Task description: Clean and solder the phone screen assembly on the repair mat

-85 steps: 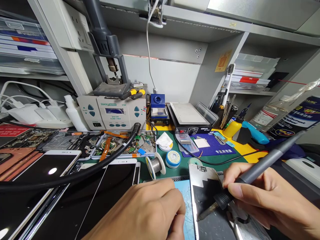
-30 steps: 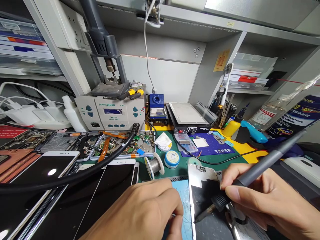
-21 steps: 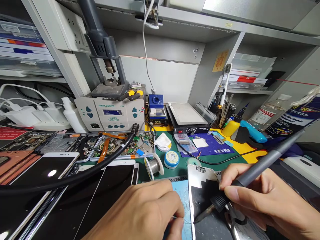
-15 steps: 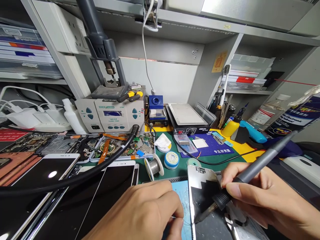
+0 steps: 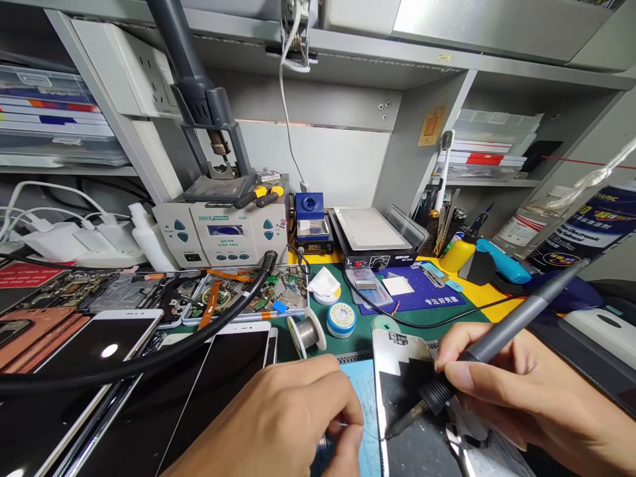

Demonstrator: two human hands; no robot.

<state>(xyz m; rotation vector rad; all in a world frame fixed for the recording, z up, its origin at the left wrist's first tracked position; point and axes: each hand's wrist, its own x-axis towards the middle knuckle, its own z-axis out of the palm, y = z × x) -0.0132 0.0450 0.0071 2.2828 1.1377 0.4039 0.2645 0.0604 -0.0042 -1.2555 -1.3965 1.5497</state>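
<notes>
A grey soldering iron (image 5: 527, 315) is gripped in my right hand (image 5: 517, 384), its tip resting near the left edge of a black and white phone panel (image 5: 412, 397). Just left of that panel, my left hand (image 5: 298, 411) pinches a thin wire between thumb and forefinger. The fine wire (image 5: 370, 434) runs from those fingers to the iron's tip. Beneath lies a light blue mat (image 5: 365, 391). A metal piece (image 5: 460, 450) sits on the panel's right part.
Behind my hands are a solder spool (image 5: 307, 333), a blue-rimmed round tin (image 5: 341, 320) and a heating plate (image 5: 370, 228). Phones (image 5: 213, 391) lie at left under a thick black hose (image 5: 199, 344). A yellow bottle (image 5: 458, 253) stands at right.
The camera view has shifted slightly. My left hand has turned a little, its thumb and fingers still near the panel's edge. The iron remains in my right hand with its tip at almost the same spot.
</notes>
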